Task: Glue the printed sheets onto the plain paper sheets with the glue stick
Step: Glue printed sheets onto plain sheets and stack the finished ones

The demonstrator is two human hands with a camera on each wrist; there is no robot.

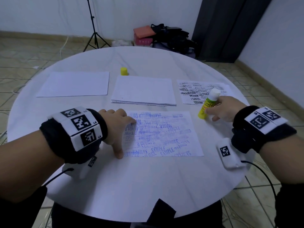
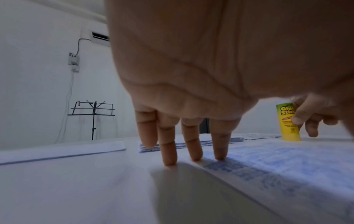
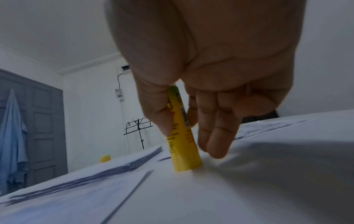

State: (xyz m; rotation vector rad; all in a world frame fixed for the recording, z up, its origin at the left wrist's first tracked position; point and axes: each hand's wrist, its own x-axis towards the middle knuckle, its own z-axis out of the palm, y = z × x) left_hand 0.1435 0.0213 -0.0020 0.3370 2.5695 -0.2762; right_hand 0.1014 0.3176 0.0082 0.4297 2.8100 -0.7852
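Left hand [image 1: 115,127]: fingers [image 2: 220,145] straight and spread, tips pressing the left edge of the white sheet with faint blue show-through print [image 1: 164,134], thumb down at its near-left corner. Sheet lies flat at bench centre.

Right hand [image 1: 222,109]: thumb and fingers [image 3: 218,136] clamped on the yellow glue stick with white exposed tip [image 1: 208,104], upright, slightly tilted, base on the round white-covered bench [image 1: 148,186], just beside the sheet's far-right corner.

Beyond: stack of white sheets [image 1: 143,91] at centre, plain white paper sheet [image 1: 74,83] far left, black-printed "FRAGILE" sheet [image 1: 194,92] far right behind the stick. Yellow cap [image 1: 124,71] stands behind the stack.
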